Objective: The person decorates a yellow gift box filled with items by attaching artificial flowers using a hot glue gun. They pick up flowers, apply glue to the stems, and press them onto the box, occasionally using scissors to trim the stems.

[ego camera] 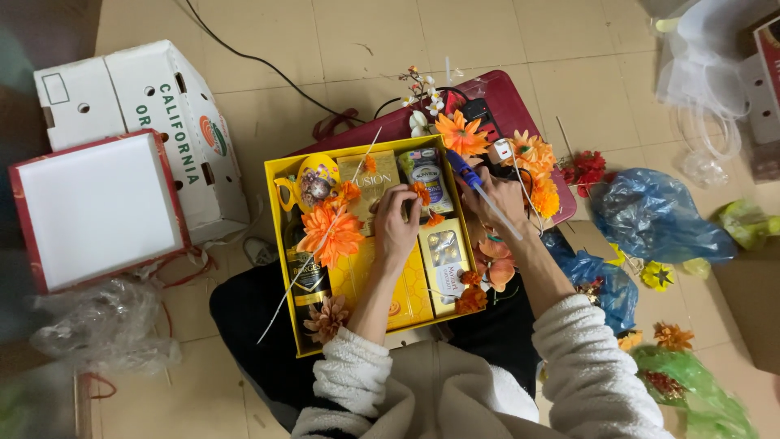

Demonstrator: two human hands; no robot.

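On the beige tiled floor (341, 49), a red-edged box lid (97, 210) lies far left beside a white cardboard carton (162, 106). The yellow gift box (280, 244) rests on the person's lap. Over it, the left hand (396, 223) pinches a small orange flower (420, 193); the right hand (500, 199) is closed around a blue glue gun (475, 185). Blue plastic bags (658, 215) lie at right.

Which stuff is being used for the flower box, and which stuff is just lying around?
In use:
- yellow gift box
- small orange flower under the left hand
- blue glue gun in the right hand
- big orange flower

Lying about:
- white cardboard carton
- red-edged lid
- blue plastic bag
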